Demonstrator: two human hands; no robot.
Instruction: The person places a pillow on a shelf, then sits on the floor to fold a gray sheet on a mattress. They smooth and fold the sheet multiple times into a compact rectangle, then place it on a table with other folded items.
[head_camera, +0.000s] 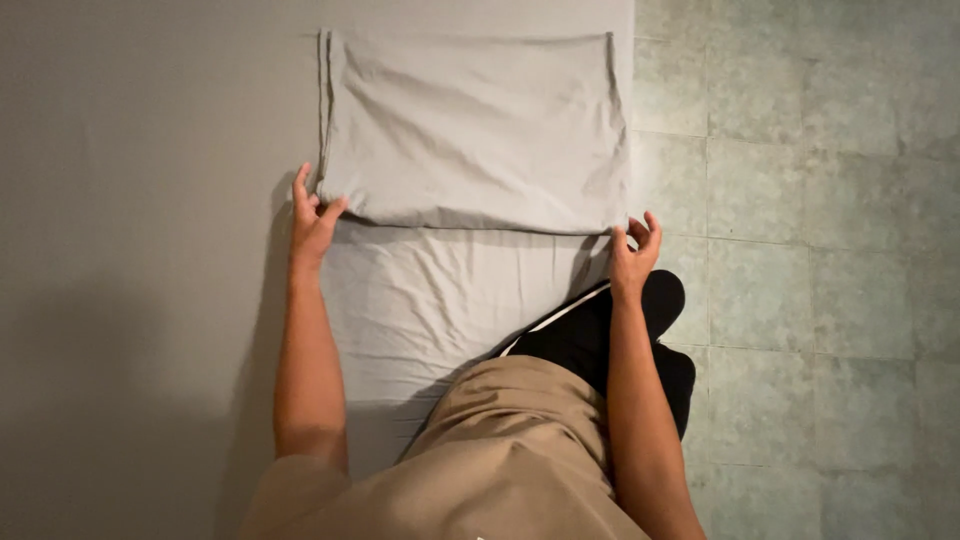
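Note:
A grey cloth (470, 130), folded over on itself, lies on a grey flat surface (140, 200). Its folded upper layer ends in an edge running left to right; a single wrinkled layer (430, 300) extends toward me below it. My left hand (312, 218) pinches the near left corner of the folded layer between thumb and fingers. My right hand (636, 252) pinches the near right corner, at the surface's right edge. Both forearms reach forward on either side of the lower layer.
Pale green floor tiles (800, 250) fill the right side beyond the surface's edge. My tan shirt (500, 460) and black trousers with a white stripe (590, 335) show at the bottom, over the floor.

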